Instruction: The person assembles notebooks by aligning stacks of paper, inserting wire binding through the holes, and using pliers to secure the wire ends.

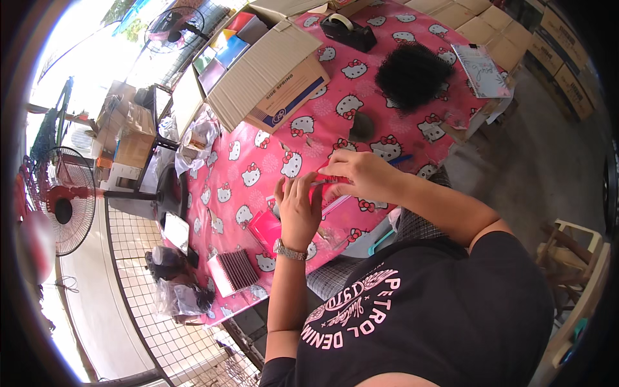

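Observation:
Both my hands meet over the near part of the table at a pink notebook (327,200) with a dark wire coil along its edge. My left hand (298,209), a watch at its wrist, pinches one side with bent fingers. My right hand (362,175) closes thumb and fingers on the coil side; the fingers partly hide the coil. Left of my left hand lies a bright pink cover (263,227). A stack of coil-bound notebooks (235,272) sits at the table's left corner. Beyond my right hand are a small dark grey piece (362,127) and a blue pen (403,159).
A large open cardboard box (284,90) with coloured items stands at the far left. Further back are a black tape dispenser (348,33), a black wiry pile (414,76) and a white-covered notebook (476,71). A fan (63,201) stands left; stacked cartons (560,64) stand right.

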The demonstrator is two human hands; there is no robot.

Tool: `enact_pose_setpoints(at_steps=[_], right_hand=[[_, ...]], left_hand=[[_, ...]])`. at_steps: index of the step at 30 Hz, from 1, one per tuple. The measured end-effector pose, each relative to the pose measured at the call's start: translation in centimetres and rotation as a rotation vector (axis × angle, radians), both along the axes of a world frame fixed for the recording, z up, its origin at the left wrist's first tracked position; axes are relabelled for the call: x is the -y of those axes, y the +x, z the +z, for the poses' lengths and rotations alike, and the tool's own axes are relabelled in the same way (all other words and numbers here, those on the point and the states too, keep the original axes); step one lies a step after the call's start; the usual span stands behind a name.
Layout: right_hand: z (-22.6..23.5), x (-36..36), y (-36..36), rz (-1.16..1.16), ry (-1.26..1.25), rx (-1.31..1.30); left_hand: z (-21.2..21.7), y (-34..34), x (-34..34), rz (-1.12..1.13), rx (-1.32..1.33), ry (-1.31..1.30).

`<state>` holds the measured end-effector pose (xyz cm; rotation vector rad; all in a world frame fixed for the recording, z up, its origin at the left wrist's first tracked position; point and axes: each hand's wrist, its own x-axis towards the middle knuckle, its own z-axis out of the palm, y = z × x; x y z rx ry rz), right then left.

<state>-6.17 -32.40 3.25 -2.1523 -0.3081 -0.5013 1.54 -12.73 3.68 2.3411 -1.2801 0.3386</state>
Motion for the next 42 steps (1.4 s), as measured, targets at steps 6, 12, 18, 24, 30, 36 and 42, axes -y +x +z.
enact_pose_setpoints(at_steps=[6,12,18,24,30,36,42], right_hand=[[2.5,-0.1,-1.0,0.041,-0.035,-0.352],[2.9,-0.3,-0.2,0.094,-0.064,-0.326],[-9.2,8.1,8.3,-0.234,-0.245,-0.19],[-11.9,10.2,8.7,-0.03,-0.3,-0.294],[0.1,6.1,5.9,0.683,0.646,-0.588],[0.6,6.9,6.3,0.748,0.749,-0.665],[1.8,6.5,7.4,0.596,0.442,-0.702]], left_hand=[[0.3,-1.1,0.2,-0.003,0.023,0.121],[0.3,0.5,-0.1,-0.036,-0.023,0.112],[0.4,1.8,0.5,-0.101,0.027,0.13],[0.6,0.8,0.2,0.111,0.071,0.063],[-0.4,1.6,0.5,0.078,-0.045,0.006],[-0.5,2.0,0.5,0.078,-0.021,-0.068],[-0.4,3.4,-1.4,0.076,-0.13,-0.142]])
